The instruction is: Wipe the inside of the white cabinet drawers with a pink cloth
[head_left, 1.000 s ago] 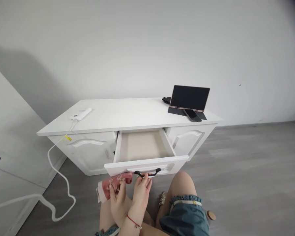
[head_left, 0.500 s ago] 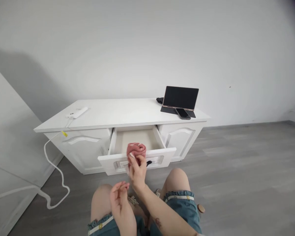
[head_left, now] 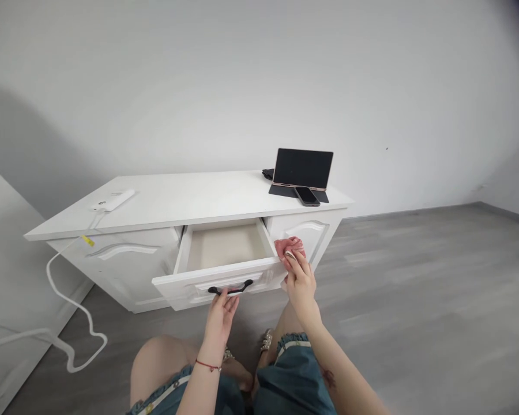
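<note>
A white drawer [head_left: 225, 242] is pulled out from the middle of a white cabinet [head_left: 181, 199], and its bare inside shows. My left hand [head_left: 222, 314] is at the drawer's black handle [head_left: 231, 290], its fingers curled around the lower edge of the bar. In my right hand [head_left: 301, 283] is a bunched pinkish-red cloth [head_left: 290, 246], pinched at the right end of the drawer front. My fingers cover part of the cloth.
On the cabinet top a tablet [head_left: 303, 168] stands on its dark cover, with a phone [head_left: 307, 196] before it. A white power strip [head_left: 116, 200] lies at the left, its cord [head_left: 80, 308] hanging to the floor. My knees are close below the drawer.
My right hand has carried the cloth rightward from the middle of the drawer front to its right end. My left hand has come up from my lap to the handle.
</note>
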Motion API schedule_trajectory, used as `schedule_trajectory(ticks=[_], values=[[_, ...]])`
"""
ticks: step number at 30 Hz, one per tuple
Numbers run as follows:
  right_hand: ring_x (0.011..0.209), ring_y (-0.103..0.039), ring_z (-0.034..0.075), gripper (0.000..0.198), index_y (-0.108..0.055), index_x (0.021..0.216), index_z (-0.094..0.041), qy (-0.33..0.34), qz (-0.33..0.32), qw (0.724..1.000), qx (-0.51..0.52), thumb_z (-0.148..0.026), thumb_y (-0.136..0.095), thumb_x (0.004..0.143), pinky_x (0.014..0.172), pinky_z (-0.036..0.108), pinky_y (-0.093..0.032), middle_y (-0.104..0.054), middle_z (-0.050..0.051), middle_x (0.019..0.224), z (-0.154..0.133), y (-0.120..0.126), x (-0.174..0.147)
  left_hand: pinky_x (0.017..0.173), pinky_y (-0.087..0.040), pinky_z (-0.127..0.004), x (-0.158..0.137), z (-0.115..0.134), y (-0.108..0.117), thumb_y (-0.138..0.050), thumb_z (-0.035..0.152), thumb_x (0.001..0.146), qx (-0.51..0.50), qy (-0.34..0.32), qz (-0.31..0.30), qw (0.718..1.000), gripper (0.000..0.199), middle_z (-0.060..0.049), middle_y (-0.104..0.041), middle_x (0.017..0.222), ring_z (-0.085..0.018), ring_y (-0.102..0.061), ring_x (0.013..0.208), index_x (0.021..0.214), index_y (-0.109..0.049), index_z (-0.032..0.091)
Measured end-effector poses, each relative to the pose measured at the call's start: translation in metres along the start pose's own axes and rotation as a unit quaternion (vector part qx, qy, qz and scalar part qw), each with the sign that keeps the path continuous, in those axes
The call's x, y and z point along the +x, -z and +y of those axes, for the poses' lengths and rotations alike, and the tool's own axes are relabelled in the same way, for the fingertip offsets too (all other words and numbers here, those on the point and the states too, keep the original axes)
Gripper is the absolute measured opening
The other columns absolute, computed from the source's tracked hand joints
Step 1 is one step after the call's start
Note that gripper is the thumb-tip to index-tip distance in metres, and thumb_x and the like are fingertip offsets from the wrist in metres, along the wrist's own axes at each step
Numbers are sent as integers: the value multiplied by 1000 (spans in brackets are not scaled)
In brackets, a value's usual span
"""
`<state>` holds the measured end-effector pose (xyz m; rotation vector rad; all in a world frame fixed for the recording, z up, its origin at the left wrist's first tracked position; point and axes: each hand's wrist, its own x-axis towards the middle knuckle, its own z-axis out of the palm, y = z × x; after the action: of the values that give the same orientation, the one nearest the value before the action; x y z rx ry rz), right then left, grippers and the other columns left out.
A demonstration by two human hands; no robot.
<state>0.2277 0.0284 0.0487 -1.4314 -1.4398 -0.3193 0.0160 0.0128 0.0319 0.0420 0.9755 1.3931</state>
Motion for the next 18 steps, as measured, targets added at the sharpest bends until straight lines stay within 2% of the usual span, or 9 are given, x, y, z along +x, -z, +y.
schedule_trajectory(ticks=[5,10,14,18], values=[[122,-55,23,45,-66,121,-24,-33,-38,998,39,-9,-44,85,101,42,-45,-61,7,134,10,6,0,83,-59,-34,6,-11,7,-59,6,85,-11,-58,-17,998,17,-1,-73,72,-11,-70,68,74,-62,18],[127,-53,24,43,-66,124,-18,-165,-50,972,159,-20,-44,87,107,43,-42,-59,12,136,17,3,-8,87,-58,-39,6,-11,8,-61,5,84,2,-62,-4,998,19,-1,-73,72,-12,-70,68,70,-63,18],[127,-53,26,46,-67,122,-17,-240,-8,951,193,-26,-44,84,107,45,-42,-58,13,137,3,-8,-11,85,-58,-37,9,-4,7,-58,5,86,12,-56,-9,998,22,-2,-74,72,-12,-70,68,69,-64,17],[128,-52,26,50,-65,125,-17,-245,22,954,175,-26,-43,82,106,44,-41,-54,13,141,-9,-19,-10,82,-57,-34,14,4,1,-54,5,88,28,-41,-11,999,25,-4,-74,71,-13,-71,70,68,-65,16]])
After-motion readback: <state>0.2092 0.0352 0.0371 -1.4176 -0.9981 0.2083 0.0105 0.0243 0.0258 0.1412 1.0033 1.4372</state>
